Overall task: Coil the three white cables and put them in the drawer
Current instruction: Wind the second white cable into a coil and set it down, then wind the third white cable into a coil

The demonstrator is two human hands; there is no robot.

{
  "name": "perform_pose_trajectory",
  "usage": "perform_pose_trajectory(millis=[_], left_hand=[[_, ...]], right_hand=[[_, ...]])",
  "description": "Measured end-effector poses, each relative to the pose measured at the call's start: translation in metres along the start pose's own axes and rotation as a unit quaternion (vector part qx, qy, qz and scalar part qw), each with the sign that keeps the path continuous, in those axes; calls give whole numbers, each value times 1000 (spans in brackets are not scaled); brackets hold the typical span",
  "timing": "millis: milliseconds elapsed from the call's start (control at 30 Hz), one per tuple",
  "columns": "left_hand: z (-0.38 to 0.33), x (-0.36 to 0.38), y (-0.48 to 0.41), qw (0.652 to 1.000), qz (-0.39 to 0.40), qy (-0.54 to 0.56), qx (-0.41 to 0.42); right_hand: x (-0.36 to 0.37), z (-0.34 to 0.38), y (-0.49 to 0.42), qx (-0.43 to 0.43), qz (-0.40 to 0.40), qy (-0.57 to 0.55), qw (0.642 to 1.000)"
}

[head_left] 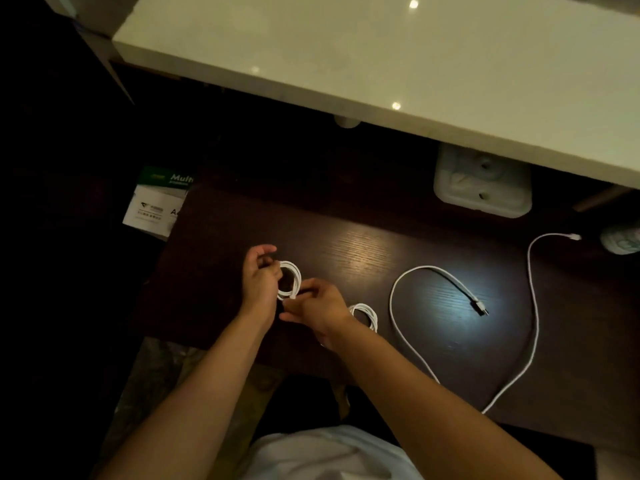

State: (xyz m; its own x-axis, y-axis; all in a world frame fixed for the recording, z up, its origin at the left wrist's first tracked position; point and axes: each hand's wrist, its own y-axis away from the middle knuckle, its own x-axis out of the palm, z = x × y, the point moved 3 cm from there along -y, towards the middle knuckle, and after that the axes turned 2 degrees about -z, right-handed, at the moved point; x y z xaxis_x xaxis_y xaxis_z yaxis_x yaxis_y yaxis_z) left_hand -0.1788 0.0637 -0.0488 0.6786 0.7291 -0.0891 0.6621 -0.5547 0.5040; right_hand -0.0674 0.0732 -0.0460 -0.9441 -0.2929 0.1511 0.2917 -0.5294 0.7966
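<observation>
**Over the dark desk, both hands on one cable coil**

Above the near-left part of the dark brown wood-grain desk top [381, 244], the person's two bare hands meet around a small coil of white cable [293, 274]. The left hand [259, 280] has its fingers curled round the coil's left side, thumb raised above it. The right hand [320, 308] reaches in from the lower right, and its fingertips pinch the coil's lower edge. Whether the coil rests on the desk or is held just above it cannot be told.

Just beside the right wrist, a second small coil of white cable [367, 315] lies flat on the desk, partly hidden by the forearm.

Well to the right, a long white cable, uncoiled [535, 306], sprawls over the desk. One end with a dark metal plug lies inside a wide loop. The line then runs down to the desk's near edge and climbs to a white connector at the far right.

At the back, a glossy pale shelf [381, 64] overhangs the desk. Beneath it sits a white plastic socket block [481, 181]. A green-and-white printed box [156, 202] lies off the desk's far-left corner.
</observation>
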Motion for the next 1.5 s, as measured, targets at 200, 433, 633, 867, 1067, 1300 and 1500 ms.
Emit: perform_pose_trajectory(millis=[200,433,633,867,1067,1300,1500], left_hand=[[11,2,-12,953,97,-277,76],[-13,-14,-7,924,97,-351,116],[-53,-14,13,940,38,-284,183],[-30,57,82,896,228,-328,191],[13,111,148,788,358,-402,298],[15,186,202,702,420,-478,322],[-31,247,246,772,366,-403,328]], right_hand=[[7,-16,-13,31,-79,6,996],[-2,-14,13,26,-83,76,993],[-52,-2,53,-35,-154,99,983],[-165,-28,75,-99,-310,501,802],[-196,-40,83,-159,-214,491,829],[-271,20,140,-243,-110,318,910],[-414,62,173,-264,-166,156,937]])
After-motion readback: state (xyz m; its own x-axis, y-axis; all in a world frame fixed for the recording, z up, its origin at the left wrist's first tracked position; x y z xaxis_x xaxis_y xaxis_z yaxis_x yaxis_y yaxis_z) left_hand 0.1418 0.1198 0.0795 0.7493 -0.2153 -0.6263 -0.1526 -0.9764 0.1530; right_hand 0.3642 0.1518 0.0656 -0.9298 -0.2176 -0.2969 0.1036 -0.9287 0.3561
